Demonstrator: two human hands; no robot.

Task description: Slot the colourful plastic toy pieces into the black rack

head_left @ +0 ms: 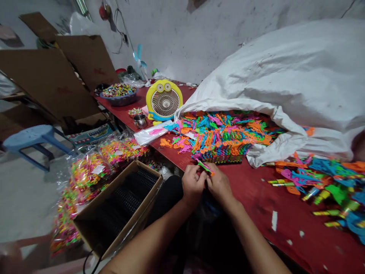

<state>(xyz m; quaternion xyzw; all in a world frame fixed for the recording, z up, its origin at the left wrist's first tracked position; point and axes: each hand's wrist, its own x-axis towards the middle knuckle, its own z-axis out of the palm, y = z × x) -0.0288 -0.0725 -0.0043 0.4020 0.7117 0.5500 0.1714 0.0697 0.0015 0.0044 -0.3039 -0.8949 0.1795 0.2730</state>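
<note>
left hand (194,183) and right hand (220,183) together pinch a plastic piece (204,166); colourful pile (221,139) and white sack (288,72) ahead, carton (138,221) beside

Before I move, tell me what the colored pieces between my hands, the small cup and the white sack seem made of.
Colored pieces: probably molded plastic, given their bright, even color. Small cup: likely polished metal, silvery with reflections. White sack: perhaps woven plastic, matte, with stiff creases; no weave discernible.

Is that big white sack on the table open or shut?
Open: the white sack's mouth gapes, and colorful plastic pieces spill out onto the red table.
</note>
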